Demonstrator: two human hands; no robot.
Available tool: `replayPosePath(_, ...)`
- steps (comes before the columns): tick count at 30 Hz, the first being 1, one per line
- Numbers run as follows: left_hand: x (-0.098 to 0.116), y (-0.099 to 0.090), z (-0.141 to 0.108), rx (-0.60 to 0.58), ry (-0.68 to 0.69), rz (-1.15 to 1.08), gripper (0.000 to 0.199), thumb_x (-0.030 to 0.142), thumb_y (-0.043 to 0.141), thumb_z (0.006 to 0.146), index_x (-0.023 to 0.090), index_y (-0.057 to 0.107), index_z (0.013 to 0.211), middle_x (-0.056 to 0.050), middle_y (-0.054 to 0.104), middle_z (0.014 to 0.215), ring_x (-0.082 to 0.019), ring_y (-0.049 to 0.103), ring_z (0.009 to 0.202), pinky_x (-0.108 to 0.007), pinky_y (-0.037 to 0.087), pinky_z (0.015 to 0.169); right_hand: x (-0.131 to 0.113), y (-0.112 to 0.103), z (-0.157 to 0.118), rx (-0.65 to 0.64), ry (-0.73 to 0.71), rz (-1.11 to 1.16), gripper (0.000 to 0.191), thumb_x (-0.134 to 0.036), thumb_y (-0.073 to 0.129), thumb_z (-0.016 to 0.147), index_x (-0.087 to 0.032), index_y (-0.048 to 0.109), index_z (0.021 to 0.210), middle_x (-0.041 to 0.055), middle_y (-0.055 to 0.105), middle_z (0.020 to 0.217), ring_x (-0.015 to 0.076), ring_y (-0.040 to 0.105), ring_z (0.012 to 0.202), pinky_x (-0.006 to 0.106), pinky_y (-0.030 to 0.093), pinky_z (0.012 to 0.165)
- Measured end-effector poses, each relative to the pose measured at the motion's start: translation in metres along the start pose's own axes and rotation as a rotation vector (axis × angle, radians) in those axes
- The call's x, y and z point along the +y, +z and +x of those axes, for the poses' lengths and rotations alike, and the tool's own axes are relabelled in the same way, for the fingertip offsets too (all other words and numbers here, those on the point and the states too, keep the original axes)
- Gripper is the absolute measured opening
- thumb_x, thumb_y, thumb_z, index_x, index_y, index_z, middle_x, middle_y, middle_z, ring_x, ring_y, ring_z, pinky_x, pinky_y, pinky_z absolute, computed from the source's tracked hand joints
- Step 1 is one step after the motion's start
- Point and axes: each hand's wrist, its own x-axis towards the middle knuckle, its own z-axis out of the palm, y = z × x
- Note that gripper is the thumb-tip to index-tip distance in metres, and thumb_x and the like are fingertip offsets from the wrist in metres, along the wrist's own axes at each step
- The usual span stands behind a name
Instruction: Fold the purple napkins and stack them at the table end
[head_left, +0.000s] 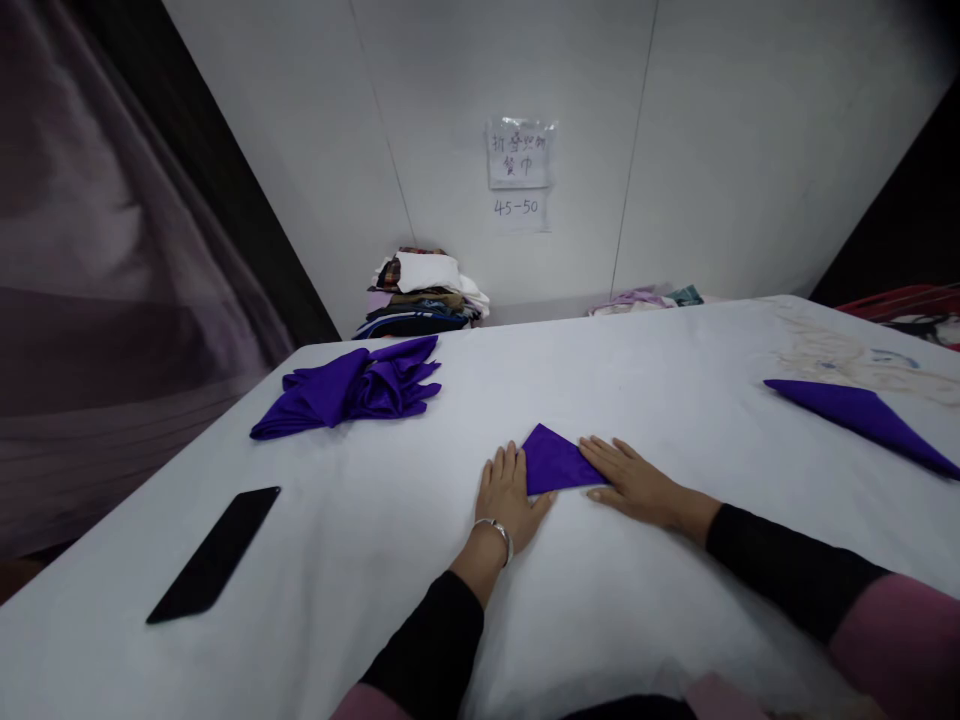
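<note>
A folded purple cloth (559, 462) lies flat on the white-covered table (390, 600), one corner pointing away from me. My left hand (511, 495), with a bracelet at the wrist, rests palm down on its left edge, fingers stretched out. On the cloth's right end, the fingertips of my right hand (630, 480) press down, fingers spread and flat. Neither hand grips anything. A heap of purple cloths (352, 388) sits at the table's back left. Another folded purple cloth (870, 415) lies at the right.
At the left is a flat black object (216, 555). Stacked fabrics (424, 295) stand behind the table, with more cloth (645, 298) to their right. A handwritten sign (517, 160) hangs on the wall. A curtain (112, 280) borders the left side.
</note>
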Motion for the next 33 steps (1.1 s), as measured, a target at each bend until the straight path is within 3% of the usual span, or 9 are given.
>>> replayPosePath(4, 0.0, 0.0, 0.001, -0.005, -0.004, -0.004, 0.084, 0.066, 0.022, 0.083, 0.009, 0.02, 0.143, -0.012, 0.012, 0.152, -0.027, 0.009, 0.139, -0.045, 0.013, 0.113, 0.011, -0.013, -0.027, -0.061, 0.096, 0.022, 0.069, -0.06, 0.028, 0.09, -0.023, 0.015, 0.146, 0.007, 0.016, 0.151, 0.0274, 0.011, 0.138, 0.05, 0.009, 0.111)
replayPosePath(7, -0.001, -0.001, 0.001, -0.01, -0.001, -0.012, 0.083, 0.067, 0.022, 0.083, 0.01, 0.019, 0.143, -0.012, 0.011, 0.152, -0.027, 0.008, 0.14, -0.045, 0.013, 0.112, 0.004, -0.025, -0.024, 0.008, 0.189, 0.104, 0.07, -0.061, 0.029, 0.089, -0.018, 0.027, 0.144, 0.0099, 0.026, 0.148, 0.0301, 0.02, 0.136, 0.048, 0.019, 0.11)
replayPosePath(11, -0.001, -0.001, 0.001, 0.0, 0.004, -0.013, 0.083, 0.067, 0.021, 0.083, 0.01, 0.02, 0.143, -0.013, 0.013, 0.152, -0.028, 0.008, 0.139, -0.046, 0.013, 0.112, -0.015, -0.031, 0.013, 0.143, 0.165, 0.177, 0.058, -0.054, 0.032, 0.09, -0.021, 0.04, 0.137, 0.0081, 0.046, 0.137, 0.0278, 0.044, 0.122, 0.039, 0.038, 0.099)
replayPosePath(16, -0.002, 0.001, 0.001, 0.015, 0.01, 0.0, 0.081, 0.066, 0.024, 0.083, 0.012, 0.019, 0.143, -0.013, 0.015, 0.152, -0.028, 0.009, 0.139, -0.047, 0.014, 0.111, -0.032, -0.022, 0.071, 0.149, 0.197, 0.117, 0.051, -0.043, 0.042, 0.089, -0.017, 0.045, 0.133, 0.0123, 0.059, 0.121, 0.0266, 0.057, 0.105, 0.038, 0.043, 0.087)
replayPosePath(20, -0.002, 0.003, 0.002, 0.011, 0.005, -0.002, 0.081, 0.066, 0.025, 0.082, 0.013, 0.019, 0.143, -0.013, 0.014, 0.152, -0.027, 0.011, 0.139, -0.046, 0.013, 0.111, -0.045, -0.01, 0.091, 0.18, 0.208, 0.047, 0.054, -0.044, 0.044, 0.088, -0.014, 0.041, 0.134, 0.0165, 0.054, 0.124, 0.0293, 0.05, 0.113, 0.041, 0.039, 0.09)
replayPosePath(24, -0.001, 0.002, 0.002, 0.004, 0.0, -0.016, 0.084, 0.066, 0.027, 0.081, 0.01, 0.018, 0.143, -0.013, 0.014, 0.152, -0.027, 0.01, 0.139, -0.045, 0.012, 0.112, -0.052, 0.003, 0.087, 0.218, 0.174, -0.008, 0.053, -0.043, 0.037, 0.092, -0.016, 0.036, 0.137, 0.0147, 0.042, 0.137, 0.0279, 0.034, 0.127, 0.044, 0.029, 0.1)
replayPosePath(31, -0.012, -0.002, -0.007, -0.012, -0.054, -0.077, 0.078, 0.066, 0.017, 0.084, 0.016, 0.016, 0.144, -0.007, 0.015, 0.153, -0.025, 0.009, 0.14, -0.048, 0.008, 0.112, -0.048, 0.009, 0.083, 0.26, 0.162, -0.131, 0.056, -0.045, 0.031, 0.093, -0.014, 0.032, 0.14, 0.0162, 0.032, 0.144, 0.0306, 0.026, 0.132, 0.048, 0.027, 0.101)
replayPosePath(33, -0.016, -0.002, -0.01, -0.011, -0.076, -0.062, 0.075, 0.064, 0.016, 0.085, 0.017, 0.017, 0.144, -0.007, 0.015, 0.153, -0.025, 0.008, 0.14, -0.049, 0.007, 0.112, -0.051, 0.007, 0.081, 0.314, 0.076, -0.157, 0.054, -0.043, 0.032, 0.093, -0.016, 0.034, 0.14, 0.0145, 0.023, 0.149, 0.0312, 0.017, 0.136, 0.052, 0.019, 0.104)
